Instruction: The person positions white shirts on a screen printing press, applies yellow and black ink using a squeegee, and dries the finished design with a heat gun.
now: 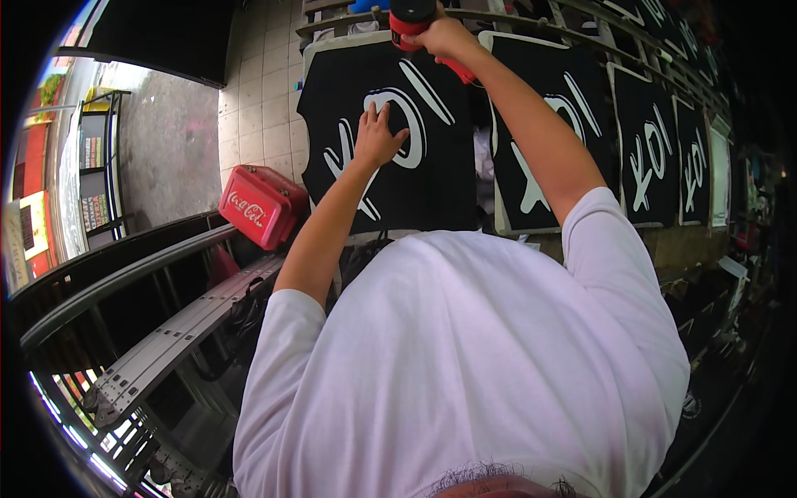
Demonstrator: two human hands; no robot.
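Because the right hand [442,38] is wrapped around it, only parts of the red and black tool [404,39] can be seen. It is up near the top edge, over the top part of a black cloth [444,187]. The tool is longer one way: its fat black end is up and to the left, and its red handle slants down to the right. The black end runs into the top edge, so I can't see where it stops. I can't tell which way its front faces, either.

The left hand [380,141] lies on the black cloth with its fingers spread wide and pointing up, holding nothing. It hides some of the big white marks [430,93], which slant from low on the left to high on the right.

To the right is a second black cloth [548,70], partly hidden by the right arm. More cloths like it sit farther right, and the last ones are small and hard to make out. On the left, a red box [249,191] is just beside the first cloth. Below the box is a long gray metal plank [178,332], and pale floor tiles [256,91] are above it. A white shirt [457,357] fills the low middle.
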